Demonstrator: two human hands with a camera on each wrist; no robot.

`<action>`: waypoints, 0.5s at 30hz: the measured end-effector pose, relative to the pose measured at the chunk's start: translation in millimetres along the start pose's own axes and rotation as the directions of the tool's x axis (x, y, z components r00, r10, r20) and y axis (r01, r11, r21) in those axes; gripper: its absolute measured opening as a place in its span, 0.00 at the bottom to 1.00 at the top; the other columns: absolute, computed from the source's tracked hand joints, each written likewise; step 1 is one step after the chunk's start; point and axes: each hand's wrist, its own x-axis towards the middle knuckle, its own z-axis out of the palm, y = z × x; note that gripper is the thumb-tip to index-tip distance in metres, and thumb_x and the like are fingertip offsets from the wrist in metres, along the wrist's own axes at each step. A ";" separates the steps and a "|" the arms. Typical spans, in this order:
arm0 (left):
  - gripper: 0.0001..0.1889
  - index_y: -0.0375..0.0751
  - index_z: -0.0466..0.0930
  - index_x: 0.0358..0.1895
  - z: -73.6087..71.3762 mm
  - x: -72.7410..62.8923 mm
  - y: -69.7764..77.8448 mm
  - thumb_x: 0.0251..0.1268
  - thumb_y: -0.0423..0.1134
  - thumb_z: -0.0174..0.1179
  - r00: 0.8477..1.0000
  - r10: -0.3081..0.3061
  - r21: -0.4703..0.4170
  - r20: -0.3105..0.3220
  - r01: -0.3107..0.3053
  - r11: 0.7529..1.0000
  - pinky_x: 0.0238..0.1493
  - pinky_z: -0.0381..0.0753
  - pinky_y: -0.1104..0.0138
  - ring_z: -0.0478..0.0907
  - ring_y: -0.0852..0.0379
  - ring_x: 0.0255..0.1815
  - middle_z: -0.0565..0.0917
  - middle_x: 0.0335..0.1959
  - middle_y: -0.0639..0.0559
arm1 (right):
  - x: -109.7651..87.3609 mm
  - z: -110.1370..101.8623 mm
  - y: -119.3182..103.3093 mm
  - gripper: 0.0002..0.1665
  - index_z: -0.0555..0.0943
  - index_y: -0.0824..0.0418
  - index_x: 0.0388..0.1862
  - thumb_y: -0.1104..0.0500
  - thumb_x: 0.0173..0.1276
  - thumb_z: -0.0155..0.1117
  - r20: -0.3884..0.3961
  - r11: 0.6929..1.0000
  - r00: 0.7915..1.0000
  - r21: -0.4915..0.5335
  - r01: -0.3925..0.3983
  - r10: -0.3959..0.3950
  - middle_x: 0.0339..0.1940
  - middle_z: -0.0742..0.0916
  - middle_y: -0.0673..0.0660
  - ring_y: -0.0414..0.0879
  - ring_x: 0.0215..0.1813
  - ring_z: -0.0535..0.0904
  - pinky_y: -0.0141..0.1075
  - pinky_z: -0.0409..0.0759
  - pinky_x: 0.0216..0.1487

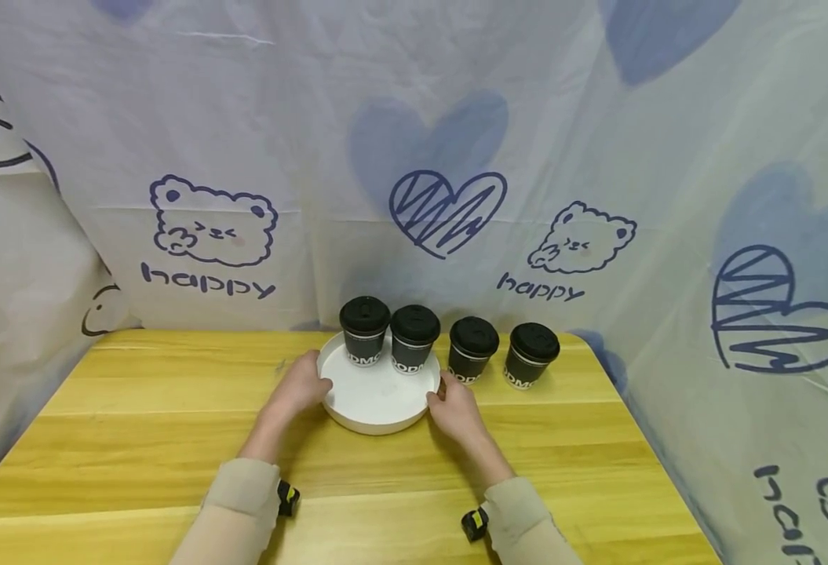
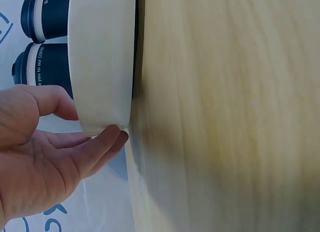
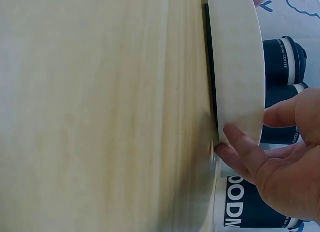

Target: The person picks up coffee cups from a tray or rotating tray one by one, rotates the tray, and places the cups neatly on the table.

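Observation:
A round white tray point(image 1: 371, 404) with a raised wall lies near the back edge of the table. On its back part stand two upright black paper coffee cups, a left one point(image 1: 365, 333) and a right one point(image 1: 414, 339), both with black lids. My left hand point(image 1: 303, 386) grips the tray's left side, its thumb at the rim and its fingers against the outer wall. Opposite it, my right hand point(image 1: 456, 406) holds the right side the same way. In the right wrist view, fingertips point(image 3: 237, 137) press low on the wall, close above the tabletop.
Two more lidded coffee cups, a nearer one point(image 1: 472, 349) and a farther one point(image 1: 530, 355), stand on the wooden table point(image 1: 138, 455) to the right of the tray. A printed white cloth point(image 1: 315, 141) hangs behind the table and along its sides.

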 end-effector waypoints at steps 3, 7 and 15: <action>0.34 0.14 0.61 0.70 2.2 -2.9 -0.2 0.60 0.26 0.57 1.000 0.000 -0.002 0.001 0.000 1.000 0.69 0.72 0.41 0.73 0.28 0.65 0.73 0.64 0.18 | -2.2 -0.4 0.1 0.35 0.66 0.78 0.74 0.63 0.74 0.61 0.001 1.000 1.000 -0.010 -0.004 0.004 0.71 0.76 0.74 0.63 0.71 0.75 0.53 0.76 0.69; 0.32 0.13 0.63 0.68 5.3 -6.9 0.0 0.59 0.25 0.58 1.000 0.012 -0.003 -0.004 -0.012 1.000 0.67 0.74 0.42 0.76 0.30 0.62 0.75 0.61 0.19 | -6.2 -1.3 -1.2 0.35 0.68 0.78 0.73 0.62 0.73 0.63 0.000 0.999 1.000 -0.034 0.007 -0.007 0.66 0.80 0.73 0.62 0.66 0.78 0.54 0.76 0.68; 0.35 0.12 0.59 0.70 6.5 -14.6 7.6 0.60 0.27 0.58 1.000 -0.020 0.013 0.007 0.020 1.000 0.71 0.70 0.41 0.72 0.28 0.67 0.71 0.65 0.17 | -14.4 -5.5 -8.4 0.32 0.74 0.73 0.67 0.58 0.71 0.69 0.041 0.998 0.999 -0.056 0.011 -0.009 0.26 0.79 0.55 0.47 0.31 0.74 0.41 0.75 0.38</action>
